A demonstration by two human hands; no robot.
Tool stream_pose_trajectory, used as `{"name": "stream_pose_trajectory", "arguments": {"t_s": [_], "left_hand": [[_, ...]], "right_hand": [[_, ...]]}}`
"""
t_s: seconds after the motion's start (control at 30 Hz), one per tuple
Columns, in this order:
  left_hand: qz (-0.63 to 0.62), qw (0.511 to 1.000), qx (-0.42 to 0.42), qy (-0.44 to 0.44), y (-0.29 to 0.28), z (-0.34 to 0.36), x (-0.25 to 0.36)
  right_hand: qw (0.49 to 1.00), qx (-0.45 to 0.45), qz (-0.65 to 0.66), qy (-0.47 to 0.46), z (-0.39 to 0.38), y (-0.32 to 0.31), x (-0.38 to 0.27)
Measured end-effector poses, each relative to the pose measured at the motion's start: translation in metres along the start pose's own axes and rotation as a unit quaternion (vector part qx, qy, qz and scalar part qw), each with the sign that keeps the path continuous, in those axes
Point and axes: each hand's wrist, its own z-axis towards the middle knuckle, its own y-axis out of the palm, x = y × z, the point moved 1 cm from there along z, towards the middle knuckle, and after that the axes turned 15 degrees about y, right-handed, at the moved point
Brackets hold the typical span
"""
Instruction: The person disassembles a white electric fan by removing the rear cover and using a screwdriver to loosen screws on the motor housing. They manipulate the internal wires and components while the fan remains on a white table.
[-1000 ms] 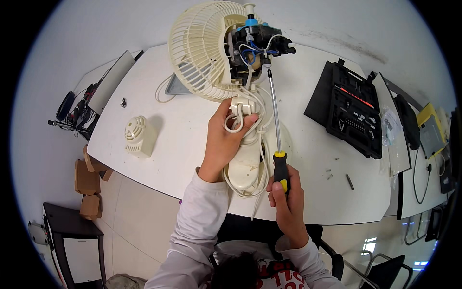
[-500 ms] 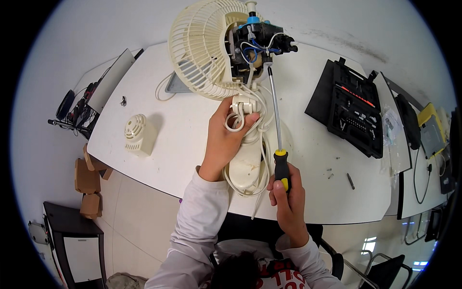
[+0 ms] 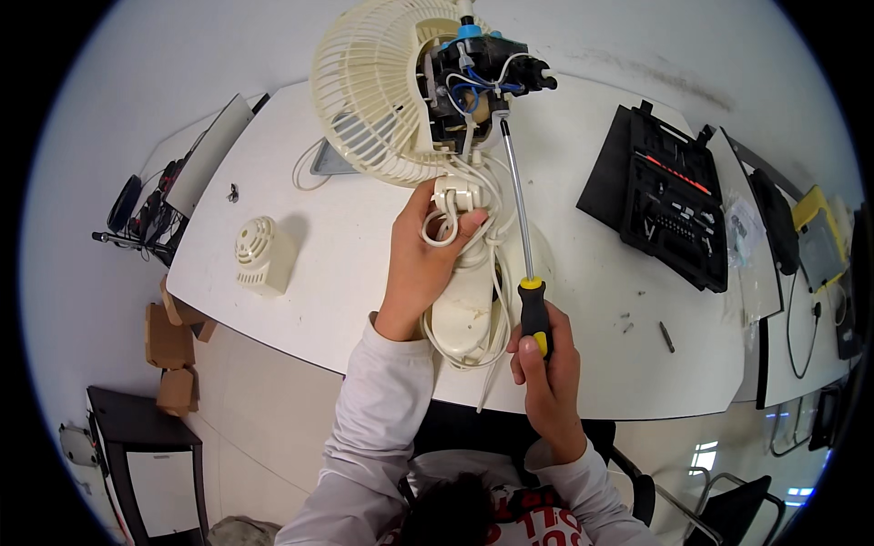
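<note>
A cream electric fan (image 3: 369, 86) stands on the white table, its motor housing open at the back so that the dark motor (image 3: 478, 68) and blue and white wires show. My left hand (image 3: 423, 246) is closed around the fan's neck, where loops of white cord (image 3: 494, 241) hang. In my right hand (image 3: 551, 373) is a long screwdriver (image 3: 533, 314) with a black and yellow handle. Its shaft points up and away, and the tip is at the lower edge of the motor, by a small pale part; whether it touches a screw cannot be made out.
A cream vented cover (image 3: 264, 257) stands at the left of the table (image 3: 337, 318). On the right lie an open black tool case (image 3: 674, 200), a dark bit (image 3: 666, 337) and several small screws (image 3: 626, 323). Behind the fan is a grey tray (image 3: 333, 159).
The view has shifted a little, and the fan head appears slightly further left. Both hands keep their hold, and the screwdriver's tip stays by the motor's lower edge.
</note>
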Motion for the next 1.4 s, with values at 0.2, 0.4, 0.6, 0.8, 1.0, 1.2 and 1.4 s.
{"name": "stream_pose_trajectory", "arguments": {"t_s": [0.2, 0.4, 0.6, 0.8, 1.0, 1.2, 1.4], "left_hand": [[-0.007, 1.000, 0.000, -0.008, -0.002, 0.003, 0.003], [-0.030, 0.999, 0.009, -0.029, -0.004, 0.007, 0.008], [-0.053, 0.997, 0.009, -0.051, -0.003, 0.014, 0.016], [-0.027, 0.998, 0.000, -0.048, -0.004, 0.015, 0.015], [0.003, 0.999, -0.010, -0.046, -0.004, 0.015, 0.016], [0.007, 0.999, -0.016, -0.033, -0.005, 0.013, 0.014], [-0.005, 0.999, -0.001, -0.041, -0.003, 0.013, 0.016]], "right_hand": [[0.993, -0.065, 0.090, 0.026, 0.007, -0.005, -0.001], [0.998, -0.052, 0.036, 0.021, 0.008, -0.003, -0.012], [0.998, -0.060, 0.033, 0.011, 0.012, 0.001, -0.017], [0.998, -0.036, 0.046, 0.008, 0.012, 0.001, -0.020], [0.998, -0.038, 0.041, 0.015, 0.010, -0.001, -0.022], [0.998, -0.039, 0.038, 0.013, 0.010, -0.002, -0.021], [0.999, -0.044, 0.026, 0.016, 0.010, -0.002, -0.025]]}}
